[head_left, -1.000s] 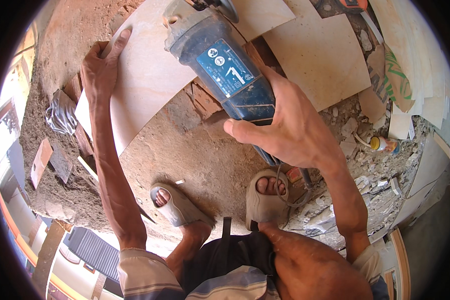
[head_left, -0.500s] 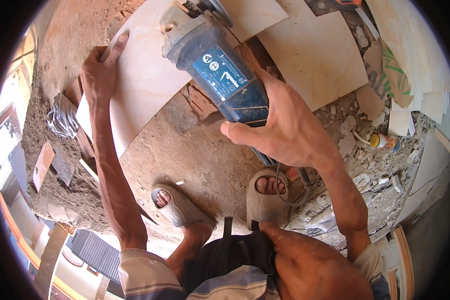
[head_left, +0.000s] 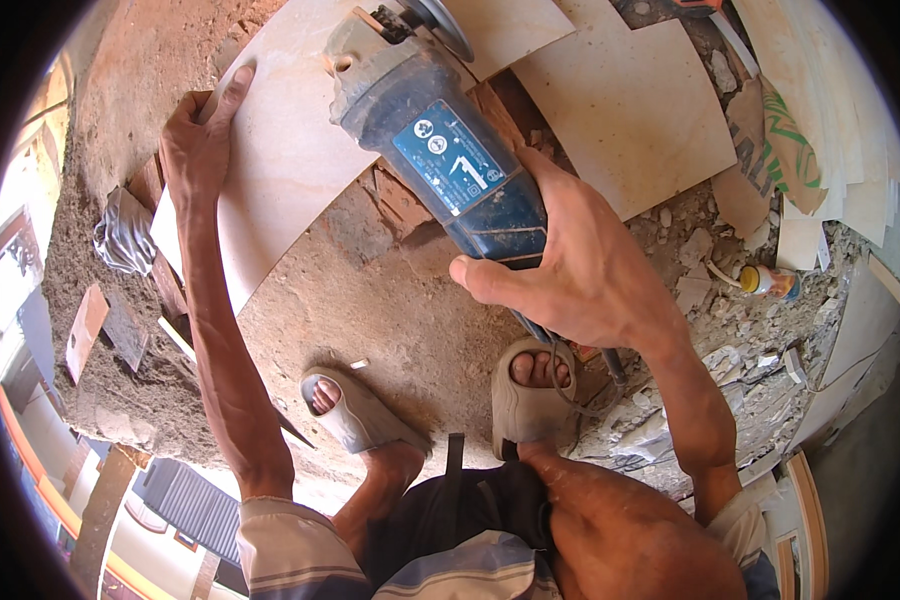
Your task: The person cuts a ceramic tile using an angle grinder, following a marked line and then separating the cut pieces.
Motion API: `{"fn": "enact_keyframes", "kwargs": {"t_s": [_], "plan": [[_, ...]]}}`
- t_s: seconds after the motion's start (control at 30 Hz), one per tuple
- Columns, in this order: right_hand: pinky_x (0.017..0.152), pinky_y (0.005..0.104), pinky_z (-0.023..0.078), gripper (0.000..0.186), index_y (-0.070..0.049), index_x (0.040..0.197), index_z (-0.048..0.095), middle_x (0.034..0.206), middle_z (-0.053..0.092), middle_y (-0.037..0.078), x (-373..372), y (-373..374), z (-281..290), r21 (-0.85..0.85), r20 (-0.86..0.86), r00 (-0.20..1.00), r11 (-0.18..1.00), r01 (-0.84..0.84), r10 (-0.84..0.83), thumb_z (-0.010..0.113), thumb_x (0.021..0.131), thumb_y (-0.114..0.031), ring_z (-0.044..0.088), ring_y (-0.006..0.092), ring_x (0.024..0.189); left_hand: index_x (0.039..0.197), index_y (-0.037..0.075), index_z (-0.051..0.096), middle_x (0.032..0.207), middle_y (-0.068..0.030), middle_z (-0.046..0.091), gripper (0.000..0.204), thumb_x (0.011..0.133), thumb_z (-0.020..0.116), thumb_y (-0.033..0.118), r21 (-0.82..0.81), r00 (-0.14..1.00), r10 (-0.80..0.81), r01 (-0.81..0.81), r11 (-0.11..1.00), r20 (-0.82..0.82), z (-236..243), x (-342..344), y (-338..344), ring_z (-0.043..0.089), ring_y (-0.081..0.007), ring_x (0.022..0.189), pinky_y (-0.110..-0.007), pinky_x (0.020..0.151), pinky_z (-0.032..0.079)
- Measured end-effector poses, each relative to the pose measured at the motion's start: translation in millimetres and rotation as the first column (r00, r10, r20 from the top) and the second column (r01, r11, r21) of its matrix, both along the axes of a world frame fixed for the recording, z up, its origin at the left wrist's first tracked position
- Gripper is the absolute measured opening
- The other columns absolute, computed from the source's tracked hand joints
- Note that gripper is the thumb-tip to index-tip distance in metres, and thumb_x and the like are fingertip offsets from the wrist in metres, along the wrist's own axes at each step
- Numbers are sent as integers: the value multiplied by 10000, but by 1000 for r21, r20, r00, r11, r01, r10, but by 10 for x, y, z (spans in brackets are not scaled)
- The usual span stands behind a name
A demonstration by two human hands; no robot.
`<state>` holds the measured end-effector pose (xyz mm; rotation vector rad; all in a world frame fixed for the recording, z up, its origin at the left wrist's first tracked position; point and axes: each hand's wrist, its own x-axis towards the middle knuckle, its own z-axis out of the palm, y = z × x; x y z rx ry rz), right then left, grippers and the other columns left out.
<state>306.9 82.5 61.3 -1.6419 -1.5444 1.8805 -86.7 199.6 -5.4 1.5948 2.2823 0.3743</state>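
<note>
My right hand (head_left: 595,265) is wrapped round the rear body of a dusty blue angle grinder (head_left: 445,160). Its disc (head_left: 444,24) stands at the far end, near the top edge of the picture, over pale tile. A large cream tile (head_left: 288,160) lies to the left, its lower corner reaching back toward my left forearm. My left hand (head_left: 198,150) grips that tile's left edge, thumb on the top face and the other fingers out of sight beneath it. The grinder's cable (head_left: 560,375) drops from its back end past my right foot.
Another cream tile (head_left: 620,120) lies on the right, beside rubble (head_left: 690,270). A small yellow-capped bottle (head_left: 765,281) stands among the debris. Stacked tiles (head_left: 850,110) line the far right. Tile shards (head_left: 88,330) and a crumpled grey bag (head_left: 125,232) lie at left.
The grinder and my right hand have shifted slightly right and toward me. My left hand and the tile have hardly moved.
</note>
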Motion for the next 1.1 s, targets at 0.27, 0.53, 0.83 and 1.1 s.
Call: {"fn": "enact_keyframes", "kwargs": {"t_s": [0.27, 0.53, 0.83, 1.1], "plan": [[885, 457, 585, 722, 41, 1327, 658, 1045, 735, 179, 23, -21, 3, -17, 26, 1000, 1000, -8, 9, 890, 842, -440, 726, 304, 936, 1059, 33, 831, 874, -105, 786, 865, 864, 790, 875, 9, 1000, 1, -1, 1000, 7, 26, 60, -5, 743, -236, 860, -478, 883, 614], [898, 449, 589, 731, 46, 1348, 655, 1058, 741, 177, 40, -59, 10, 0, 47, 999, 1000, -16, 16, 895, 835, -416, 724, 296, 943, 1077, 5, 832, 840, -118, 796, 832, 854, 853, 806, 36, 1000, -14, 13, 999, 19, -34, -15, 13, 769, -232, 795, -491, 835, 646], [888, 448, 588, 732, 43, 1356, 653, 1053, 739, 174, 28, -50, -18, -5, 59, 998, 1000, -29, 29, 894, 839, -416, 721, 293, 932, 1089, -9, 831, 809, -120, 797, 824, 847, 884, 777, 45, 999, -41, 40, 998, 21, -39, -32, 20, 776, -227, 743, -499, 796, 661], [868, 456, 583, 712, 36, 1325, 655, 1041, 737, 180, 39, -98, 27, 6, 6, 1000, 1000, 26, -26, 907, 826, -406, 721, 304, 923, 1120, -15, 832, 812, -138, 801, 868, 844, 864, 807, 32, 999, -42, 42, 999, -3, -21, -60, 18, 791, -247, 754, -531, 824, 663]]}}
